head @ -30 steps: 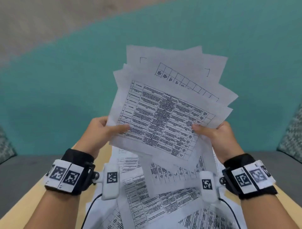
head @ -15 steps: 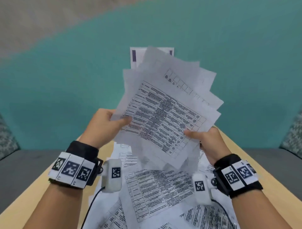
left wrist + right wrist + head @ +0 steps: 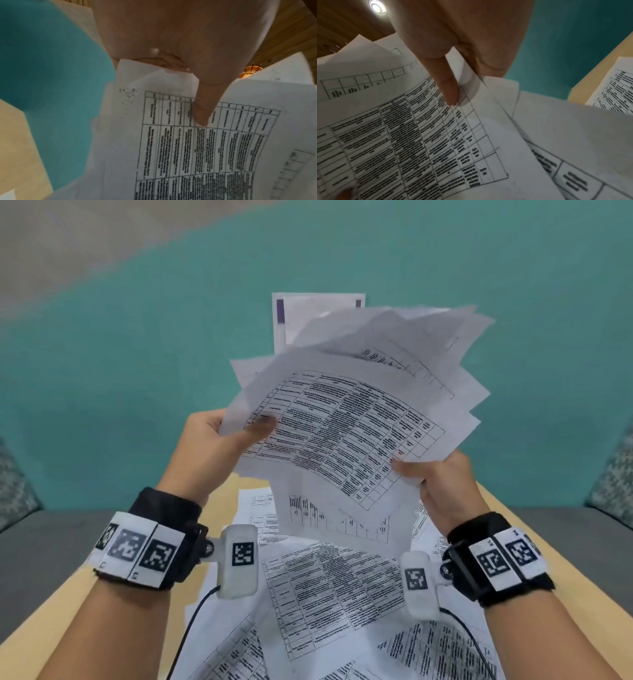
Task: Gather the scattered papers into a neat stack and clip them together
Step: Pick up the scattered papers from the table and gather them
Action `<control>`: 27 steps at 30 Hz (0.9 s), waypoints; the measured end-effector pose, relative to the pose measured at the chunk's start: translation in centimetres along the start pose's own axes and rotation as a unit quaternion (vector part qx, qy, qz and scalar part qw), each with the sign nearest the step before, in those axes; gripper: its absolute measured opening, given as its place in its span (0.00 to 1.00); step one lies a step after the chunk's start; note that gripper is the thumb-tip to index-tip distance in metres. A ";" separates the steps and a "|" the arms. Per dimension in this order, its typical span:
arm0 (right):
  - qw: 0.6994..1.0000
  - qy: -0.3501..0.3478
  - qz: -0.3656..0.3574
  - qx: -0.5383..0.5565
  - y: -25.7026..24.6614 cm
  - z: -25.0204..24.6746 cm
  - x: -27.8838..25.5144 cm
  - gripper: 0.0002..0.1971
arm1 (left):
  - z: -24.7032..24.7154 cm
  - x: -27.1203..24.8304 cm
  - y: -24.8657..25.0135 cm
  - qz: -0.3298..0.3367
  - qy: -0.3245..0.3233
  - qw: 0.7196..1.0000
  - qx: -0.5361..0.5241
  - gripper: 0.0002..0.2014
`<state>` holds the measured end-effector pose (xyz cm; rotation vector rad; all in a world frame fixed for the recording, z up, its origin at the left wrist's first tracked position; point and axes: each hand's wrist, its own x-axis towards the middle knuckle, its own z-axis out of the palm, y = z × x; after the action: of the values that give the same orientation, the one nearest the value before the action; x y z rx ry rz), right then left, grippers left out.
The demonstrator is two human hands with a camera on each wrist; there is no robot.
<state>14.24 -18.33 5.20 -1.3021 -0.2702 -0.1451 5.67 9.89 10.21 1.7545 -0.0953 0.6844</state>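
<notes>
The left hand (image 3: 212,446) pinches the left edge of a fanned bundle of white printed paper sheets (image 3: 346,433), thumb pressed flat on the top sheet's table of text, the other fingers (image 3: 164,62) curled behind the pages. The bundle is held up in the air above the light wooden tabletop (image 3: 61,607), its sheets splayed at different angles and not squared, the top one bowing slightly. Behind the fan, one sheet with purple marks along its edge (image 3: 308,313) stands nearly upright. The right hand (image 3: 442,484) grips the bundle's lower right corner, thumb on the front of the top sheet and fingers (image 3: 488,65) curled behind it. Below both hands, more loose printed sheets (image 3: 329,587) lie overlapping on the tabletop, scattered at odd angles. Each wrist wears a black band with white coded markers (image 3: 144,546).
</notes>
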 end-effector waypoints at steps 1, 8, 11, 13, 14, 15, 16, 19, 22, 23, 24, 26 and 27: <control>1.000 -0.006 0.011 -0.012 0.1 -0.1 0.0 0.15 | -0.1 0.1 -0.2 -0.007 0.000 1.000 0.004 0.07; 0.998 -0.020 0.056 -0.038 1.4 -0.1 -0.2 0.16 | 0.1 -0.1 -1.0 -0.047 -0.059 0.996 0.054 0.06; 0.999 -0.026 0.035 -0.029 0.8 0.3 -0.2 0.18 | 0.1 -0.1 -0.9 -0.045 -0.067 0.996 0.047 0.08; 0.999 -0.031 0.025 -0.030 0.1 0.5 -0.3 0.17 | 0.3 -0.4 -0.5 -0.044 -0.037 0.998 0.027 0.20; 0.999 -0.035 0.024 -0.031 -0.1 0.6 -0.4 0.17 | 0.2 -0.4 -0.4 -0.049 -0.024 0.998 0.008 0.18; 0.998 -0.041 0.024 -0.030 -0.3 0.7 -0.4 0.16 | 0.0 -0.3 -0.4 -0.049 -0.018 0.999 -0.014 0.11; 0.998 -0.045 0.025 -0.031 -0.4 0.7 -0.5 0.16 | -0.2 -0.1 -0.5 -0.054 -0.005 0.998 -0.039 0.04; 0.995 -0.066 0.030 -0.068 -0.6 0.6 -0.8 0.16 | -0.8 0.3 -0.3 -0.078 0.052 0.988 -0.123 0.10; 0.993 -0.092 0.046 -0.056 -0.3 0.5 -0.9 0.20 | -1.5 0.6 0.0 -0.076 0.112 0.975 -0.178 0.06; 0.994 -0.096 0.050 -0.035 -0.2 0.6 -0.9 0.21 | -1.7 0.7 0.1 -0.078 0.139 0.970 -0.185 0.05; 0.994 -0.098 0.054 -0.008 -0.1 0.7 -0.9 0.22 | -1.8 0.7 0.2 -0.081 0.159 0.964 -0.198 0.06; 0.989 -0.101 0.074 0.078 0.1 1.2 -0.9 0.21 | -1.8 0.9 0.3 -0.094 0.190 0.950 -0.231 0.07; 0.982 -0.104 0.087 0.129 0.1 1.5 -1.0 0.18 | -1.8 0.9 0.2 -0.102 0.207 0.942 -0.242 0.09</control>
<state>13.15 -16.90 5.17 -1.0764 -0.3399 0.1709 5.64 11.71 11.09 1.1056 0.1919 0.7849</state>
